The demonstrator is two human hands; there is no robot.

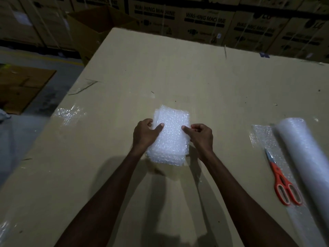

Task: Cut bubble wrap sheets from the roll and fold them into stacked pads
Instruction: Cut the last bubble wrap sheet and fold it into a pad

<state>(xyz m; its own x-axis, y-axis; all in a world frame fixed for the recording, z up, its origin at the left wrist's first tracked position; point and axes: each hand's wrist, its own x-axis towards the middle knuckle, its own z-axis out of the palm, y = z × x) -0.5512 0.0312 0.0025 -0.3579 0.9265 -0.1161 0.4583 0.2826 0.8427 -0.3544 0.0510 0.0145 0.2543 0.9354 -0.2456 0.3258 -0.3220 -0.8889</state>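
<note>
In the middle of a broad cardboard work surface point(195, 77) sits a folded pad of bubble wrap point(169, 138), several layers thick, with both hands on it. The left hand point(145, 134) grips the pad's left edge, thumb pressed on top and fingers curled round the side. The right hand point(201, 136) holds the right edge, its thumb laid on the top layer and the other fingers curled at the side; how firmly they close under the pad cannot be told. Well apart to the right lies the bubble wrap roll point(302, 157), with a loose flat stretch of wrap point(261, 138) spread just beside it. Orange-handled scissors point(283, 182) rest on that stretch, closed, blades pointing away from the person. A small scrap of bubble wrap point(68, 114) lies near the surface's left edge. Behind the surface stand stacked cardboard boxes point(204, 22) printed "WASHING MACHINE", and an open box point(99, 27) is at the far left corner.
</note>
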